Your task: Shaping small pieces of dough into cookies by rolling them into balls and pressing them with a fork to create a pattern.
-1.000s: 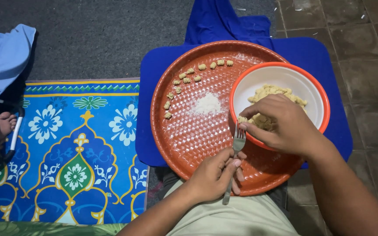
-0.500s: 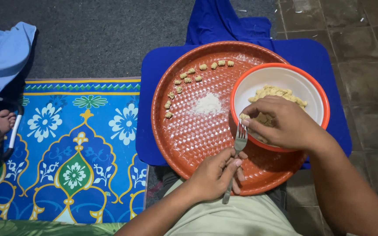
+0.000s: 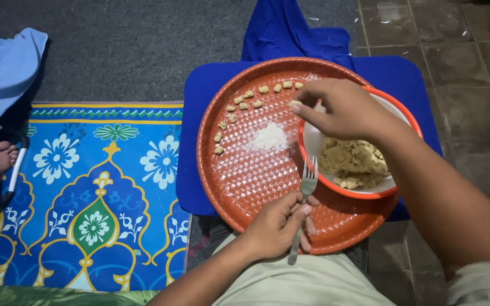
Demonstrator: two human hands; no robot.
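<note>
Dough pieces (image 3: 245, 105) sit in a curved row on the far left part of a round orange tray (image 3: 245, 181).

That tray rests on a blue mat (image 3: 191, 170), with a patterned blue rug (image 3: 86, 192) to its left and grey carpet beyond. On the tray's right side stands an orange-rimmed white bowl (image 3: 341, 190) holding a lump of pale dough (image 3: 355, 161). A small heap of white flour (image 3: 270, 136) lies near the tray's middle, just below the row. The right hand (image 3: 341, 110) reaches over the bowl's rim, fingertips pinched together on one small dough piece (image 3: 295, 103) beside the row's end. The left hand (image 3: 279, 226) rests on the tray's near edge, fingers wrapped around the handle of a metal fork (image 3: 307, 190), tines pointing away.
</note>
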